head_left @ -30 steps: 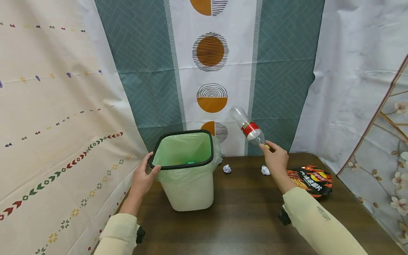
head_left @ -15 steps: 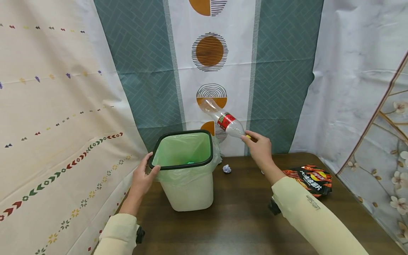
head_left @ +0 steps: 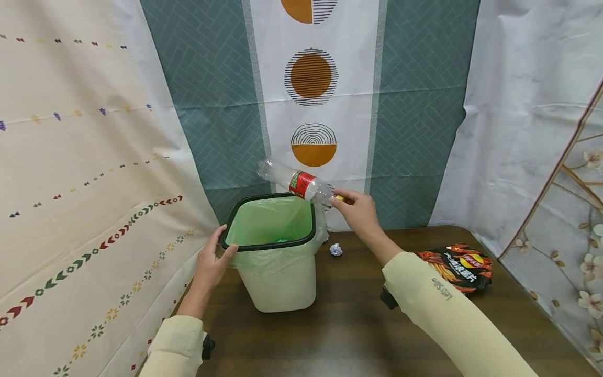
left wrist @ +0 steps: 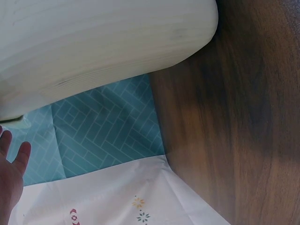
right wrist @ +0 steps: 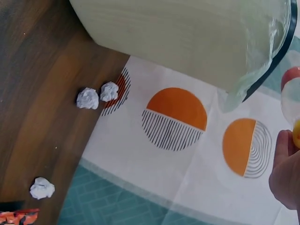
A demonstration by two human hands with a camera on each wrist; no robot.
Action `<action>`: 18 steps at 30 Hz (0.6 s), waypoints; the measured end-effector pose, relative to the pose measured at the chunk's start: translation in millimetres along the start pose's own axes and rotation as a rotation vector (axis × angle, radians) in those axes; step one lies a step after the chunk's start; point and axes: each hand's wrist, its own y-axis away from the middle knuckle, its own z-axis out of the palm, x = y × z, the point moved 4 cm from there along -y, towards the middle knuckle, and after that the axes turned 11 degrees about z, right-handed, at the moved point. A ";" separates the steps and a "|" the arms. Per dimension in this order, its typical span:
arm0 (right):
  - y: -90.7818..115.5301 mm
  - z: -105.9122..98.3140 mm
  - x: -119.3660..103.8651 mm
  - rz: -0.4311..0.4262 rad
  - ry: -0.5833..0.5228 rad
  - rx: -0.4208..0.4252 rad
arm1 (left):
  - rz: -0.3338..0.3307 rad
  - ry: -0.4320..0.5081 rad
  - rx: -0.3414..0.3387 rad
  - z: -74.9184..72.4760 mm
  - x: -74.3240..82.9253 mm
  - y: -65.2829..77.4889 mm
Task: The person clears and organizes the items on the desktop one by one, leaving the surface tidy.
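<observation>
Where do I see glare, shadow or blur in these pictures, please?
Head view: soft glare on the table, and the bottle faint at its clear base; left wrist view: dim, the table darkly shaded beside the bin; right wrist view: bright highlights on the liner, slightly soft paper balls.

And here's the clear plastic bottle [head_left: 282,177], up in the air at the centre of the frame, lying well over on its side, base to the upper left, yellow cap [head_left: 339,198] to the lower right, pinched there by the right hand [head_left: 361,213]! Red label [head_left: 301,184] round its middle, and it crosses in front of the rim's upper right corner. Below, left of centre, the pale bin [head_left: 282,288] stands upright on the tabletop [head_left: 350,319], black rim [head_left: 273,246], translucent green liner [head_left: 261,220] folded out over the edge, left hand [head_left: 212,264] resting at the front left corner.
</observation>
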 end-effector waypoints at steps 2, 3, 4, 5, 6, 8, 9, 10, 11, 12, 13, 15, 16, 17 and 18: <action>0.0 5.3 -3.4 -0.006 0.009 -0.009 | -0.001 -0.003 -0.001 0.2 -0.2 -0.1; 0.2 7.7 -5.4 -0.007 0.008 -0.013 | 0.000 -0.006 -0.003 0.3 -0.2 -0.2; 0.3 10.1 -7.1 -0.012 0.012 -0.016 | 0.000 -0.006 -0.003 0.5 -0.8 -0.3; 0.2 12.5 -8.7 -0.016 0.009 -0.021 | 0.001 -0.006 -0.004 0.5 -1.0 -0.4; 0.3 14.9 -10.3 -0.021 0.008 -0.032 | 0.001 -0.006 -0.005 0.6 -1.1 -0.4; 0.9 19.9 -12.5 -0.025 -0.002 -0.068 | 0.001 -0.006 -0.002 0.4 -1.1 -0.3; 1.2 22.1 -12.9 -0.028 -0.002 -0.086 | 0.002 -0.005 -0.003 0.5 -0.9 -0.2; 1.5 24.1 -13.0 -0.029 -0.001 -0.104 | 0.001 -0.004 -0.002 0.5 -0.9 -0.1; 1.7 25.6 -12.7 -0.030 -0.001 -0.122 | 0.000 -0.003 -0.002 0.5 -0.6 0.0; 1.9 26.7 -12.0 -0.030 -0.002 -0.136 | 0.000 -0.002 -0.001 0.5 -0.4 0.0; 1.8 27.3 -10.8 -0.029 -0.003 -0.143 | 0.000 0.000 -0.001 0.5 -0.1 -0.1; 0.7 27.2 -7.5 -0.029 0.000 -0.144 | -0.002 0.000 -0.003 0.5 0.4 0.0; 0.2 26.7 -5.8 -0.027 0.000 -0.142 | -0.002 0.000 -0.002 0.3 0.6 0.0; -0.4 26.0 -4.2 -0.025 0.001 -0.141 | -0.002 0.000 0.000 0.0 0.5 0.0; -0.7 25.4 -2.6 -0.022 0.002 -0.139 | -0.001 0.002 0.003 -0.4 0.3 0.0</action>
